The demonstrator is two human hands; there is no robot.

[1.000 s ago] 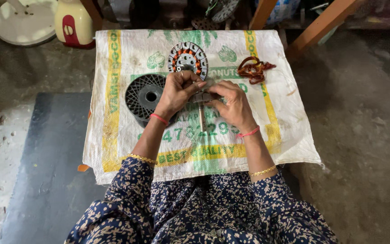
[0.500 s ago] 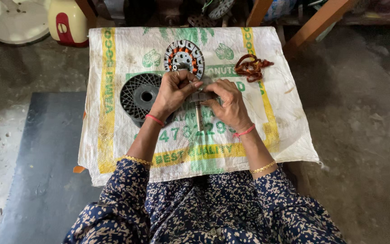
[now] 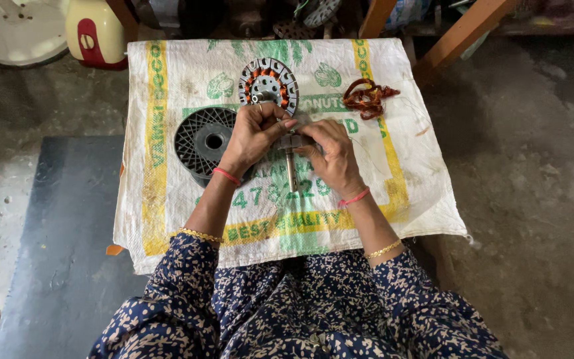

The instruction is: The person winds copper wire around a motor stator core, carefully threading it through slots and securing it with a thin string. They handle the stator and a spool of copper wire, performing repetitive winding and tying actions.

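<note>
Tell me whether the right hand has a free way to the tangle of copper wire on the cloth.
Probably yes: the cloth between the right hand and the copper wire lies bare, though that hand now grips the metal shaft.

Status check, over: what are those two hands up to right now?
Left hand and right hand both gripping a small metal shaft piece above the sack-covered table. Black finned disc beside left wrist. Nothing in the way.

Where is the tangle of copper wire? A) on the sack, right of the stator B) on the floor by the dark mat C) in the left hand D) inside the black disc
A: the copper wire lies loose on the sack, to the right of the stator and clear of both hands, which are on the metal shaft.
</note>
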